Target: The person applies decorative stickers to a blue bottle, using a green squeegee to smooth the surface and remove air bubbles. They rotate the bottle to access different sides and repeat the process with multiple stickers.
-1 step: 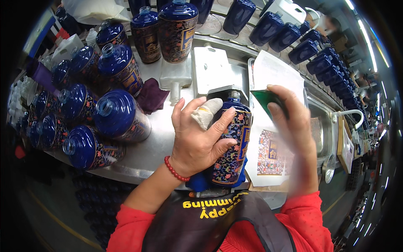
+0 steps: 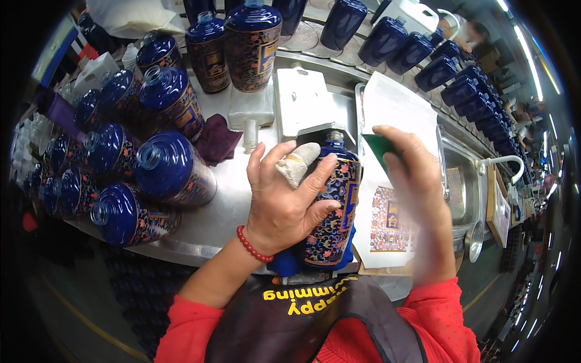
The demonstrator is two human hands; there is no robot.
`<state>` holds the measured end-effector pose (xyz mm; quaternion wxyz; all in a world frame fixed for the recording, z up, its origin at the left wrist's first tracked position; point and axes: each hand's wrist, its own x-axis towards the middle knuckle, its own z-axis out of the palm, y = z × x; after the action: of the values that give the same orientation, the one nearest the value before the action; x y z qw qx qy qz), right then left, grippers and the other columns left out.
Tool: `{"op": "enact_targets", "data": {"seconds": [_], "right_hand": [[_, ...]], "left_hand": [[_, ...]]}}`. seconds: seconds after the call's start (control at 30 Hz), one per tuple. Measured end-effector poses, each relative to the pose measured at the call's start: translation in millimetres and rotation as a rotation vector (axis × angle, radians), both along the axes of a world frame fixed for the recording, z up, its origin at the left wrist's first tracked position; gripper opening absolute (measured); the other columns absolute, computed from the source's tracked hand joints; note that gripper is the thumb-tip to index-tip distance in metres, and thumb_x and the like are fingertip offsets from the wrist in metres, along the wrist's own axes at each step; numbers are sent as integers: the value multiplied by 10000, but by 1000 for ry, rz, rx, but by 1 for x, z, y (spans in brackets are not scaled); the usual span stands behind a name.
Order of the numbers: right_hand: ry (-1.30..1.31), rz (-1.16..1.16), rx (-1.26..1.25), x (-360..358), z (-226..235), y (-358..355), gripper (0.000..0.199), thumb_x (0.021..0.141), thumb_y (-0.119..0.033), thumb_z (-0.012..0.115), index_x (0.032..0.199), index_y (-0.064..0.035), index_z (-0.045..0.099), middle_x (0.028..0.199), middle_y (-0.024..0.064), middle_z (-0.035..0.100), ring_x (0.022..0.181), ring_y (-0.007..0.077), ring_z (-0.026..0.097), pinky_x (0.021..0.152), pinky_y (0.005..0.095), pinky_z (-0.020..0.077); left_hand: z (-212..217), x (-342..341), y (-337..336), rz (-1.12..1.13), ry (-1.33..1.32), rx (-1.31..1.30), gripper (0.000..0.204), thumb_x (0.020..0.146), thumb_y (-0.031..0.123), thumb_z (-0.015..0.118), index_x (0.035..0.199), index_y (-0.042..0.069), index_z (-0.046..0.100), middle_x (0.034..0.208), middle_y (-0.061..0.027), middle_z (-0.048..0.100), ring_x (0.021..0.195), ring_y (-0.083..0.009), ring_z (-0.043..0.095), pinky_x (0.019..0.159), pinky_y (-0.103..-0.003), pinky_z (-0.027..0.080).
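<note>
Stainless bench (image 2: 242, 206) is carrying rows of blue ceramic bottles. Left hand (image 2: 284, 199) is wrapping its fingers around the patterned blue bottle (image 2: 333, 206), long axis running near to far. Right hand (image 2: 417, 181), just right, is pinching a green card (image 2: 378, 148).

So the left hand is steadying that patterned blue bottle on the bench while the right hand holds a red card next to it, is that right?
Not quite: the card in the right hand is green, not red. The head view shows this. The rest holds: the left hand is steadying the patterned blue bottle on the bench, and the right hand holds the card next to it.
</note>
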<state>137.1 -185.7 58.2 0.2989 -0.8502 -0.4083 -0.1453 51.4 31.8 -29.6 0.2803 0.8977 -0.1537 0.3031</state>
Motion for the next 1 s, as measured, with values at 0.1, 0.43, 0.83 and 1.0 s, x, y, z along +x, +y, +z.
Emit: {"op": "enact_targets", "data": {"seconds": [0.1, 0.43, 0.83, 1.0], "right_hand": [[48, -34, -124, -22, -25, -8, 502, 866, 158, 571, 1324, -44, 620, 1347, 199, 610, 1176, 322, 633, 968, 363, 530], [19, -68, -167, -38, -40, -6, 617, 808, 160, 573, 1378, -76, 591, 1350, 183, 579, 1183, 383, 582, 973, 443, 519], [-51, -63, -89, -37, -41, 0, 686, 718, 124, 602, 1369, -94, 597, 1234, 203, 595, 1108, 387, 584, 958, 456, 505], [51, -73, -107, -43, -43, -5, 554, 860, 126, 562, 1390, -35, 556, 1302, 199, 577, 1191, 382, 562, 996, 437, 487]], "left_hand": [[2, 1, -1, 22, 19, -3, 587, 991, 560, 516, 1338, 113, 669, 1197, -91, 689, 1268, -311, 444, 1166, -537, 205], [3, 4, 1, -13, 59, -37, 618, 984, 575, 521, 1381, 115, 633, 1236, -116, 671, 1240, -334, 479, 1161, -564, 205], [7, 2, 0, -8, 48, 14, 609, 988, 566, 518, 1393, 122, 620, 1204, -123, 678, 1259, -331, 460, 1156, -570, 210], [0, -3, 3, 0, 57, -5, 629, 993, 572, 505, 1393, 99, 614, 1233, -136, 667, 1253, -344, 469, 1150, -571, 232]]}}
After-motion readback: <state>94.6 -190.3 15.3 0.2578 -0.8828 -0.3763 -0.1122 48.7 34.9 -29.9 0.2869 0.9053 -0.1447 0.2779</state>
